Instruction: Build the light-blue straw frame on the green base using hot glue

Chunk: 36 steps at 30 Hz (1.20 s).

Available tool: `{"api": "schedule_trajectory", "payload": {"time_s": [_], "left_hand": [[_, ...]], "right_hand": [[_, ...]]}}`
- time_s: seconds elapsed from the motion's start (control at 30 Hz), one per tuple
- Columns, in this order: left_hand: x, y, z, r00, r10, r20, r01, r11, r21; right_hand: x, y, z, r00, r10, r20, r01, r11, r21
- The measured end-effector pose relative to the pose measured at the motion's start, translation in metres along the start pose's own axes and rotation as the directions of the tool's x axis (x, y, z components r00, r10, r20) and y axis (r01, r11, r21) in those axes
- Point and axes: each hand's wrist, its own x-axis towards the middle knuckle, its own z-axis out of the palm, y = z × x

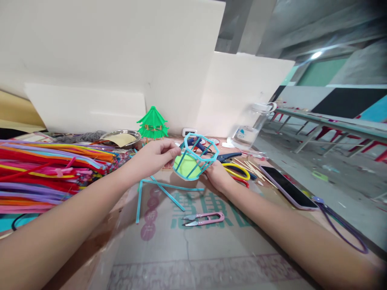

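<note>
A small cage-like frame (202, 160) of light blue pipe cleaners, with a many-sided top ring, uprights and a lime-green base, is tilted above the board. My right hand (215, 172) grips it from the lower right, its fingers partly hidden behind the frame. At its left side, the thumb and finger of my left hand (165, 155) are pinched together against the frame's edge; what exactly lies between the tips is hard to see. Below lie a bent light blue pipe cleaner (172, 185), a straight one (171, 196) crossing it, and pink-handled thread snips (204, 218).
Bundles of coloured pipe cleaners (45, 173) fill the left. Behind stand a green roofed model (153, 124), a metal dish (121, 137) and a clear water bottle (246, 129). To the right lie yellow-handled scissors (238, 170), dark pliers (231, 156), thin sticks (252, 169) and a phone (287, 187).
</note>
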Motion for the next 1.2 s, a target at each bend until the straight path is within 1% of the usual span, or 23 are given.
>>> {"api": "schedule_trajectory", "payload": {"time_s": [0.07,0.17,0.27,0.3,0.37,0.47,0.53,0.6,0.67,0.8,1.0,1.1,1.2], "left_hand": [[-0.001,0.002,0.002,1.000,0.005,0.009,-0.005,1.000,-0.001],[-0.002,0.002,0.006,0.999,0.002,-0.045,-0.002,1.000,-0.001],[-0.001,-0.001,0.010,0.997,-0.015,-0.073,0.010,0.998,-0.056],[-0.001,-0.002,0.010,0.998,-0.033,-0.057,0.027,0.996,-0.089],[-0.001,-0.001,0.010,0.994,-0.103,0.028,0.106,0.980,-0.166],[-0.003,0.001,0.010,0.960,-0.209,0.186,0.262,0.905,-0.336],[-0.004,0.003,0.012,0.945,-0.215,0.245,0.308,0.838,-0.451],[-0.004,0.003,0.014,0.945,-0.200,0.260,0.309,0.806,-0.504],[-0.004,0.003,0.016,0.948,-0.194,0.252,0.299,0.814,-0.499],[-0.003,0.002,0.018,0.960,-0.174,0.220,0.257,0.860,-0.441],[-0.003,0.005,0.018,0.960,-0.180,0.217,0.248,0.904,-0.347],[-0.003,0.005,0.017,0.958,-0.199,0.207,0.248,0.937,-0.245],[-0.004,0.001,0.015,0.956,-0.192,0.220,0.222,0.968,-0.119]], "right_hand": [[-0.001,-0.001,0.001,1.000,0.017,-0.007,-0.017,1.000,0.010],[-0.002,-0.004,0.003,0.998,0.064,0.001,-0.064,0.998,0.015],[-0.003,-0.007,0.005,0.999,0.048,-0.008,-0.048,0.999,-0.004],[-0.004,-0.008,0.005,0.999,0.040,-0.009,-0.040,0.999,-0.007],[-0.005,-0.009,0.005,0.999,0.044,0.011,-0.043,0.999,-0.009],[-0.006,-0.013,0.006,0.997,0.049,0.052,-0.048,0.998,-0.032],[-0.006,-0.017,0.007,0.997,0.051,0.054,-0.048,0.997,-0.062],[-0.007,-0.019,0.008,0.997,0.054,0.047,-0.049,0.994,-0.097],[-0.007,-0.020,0.008,0.998,0.048,0.040,-0.043,0.991,-0.128],[-0.005,-0.018,0.006,0.998,0.058,0.029,-0.053,0.986,-0.159],[-0.001,-0.010,0.001,0.998,0.055,0.037,-0.050,0.992,-0.119],[0.001,-0.007,-0.001,0.998,0.041,0.053,-0.036,0.995,-0.091],[0.001,-0.007,-0.001,0.998,0.023,0.059,-0.018,0.996,-0.091]]}}
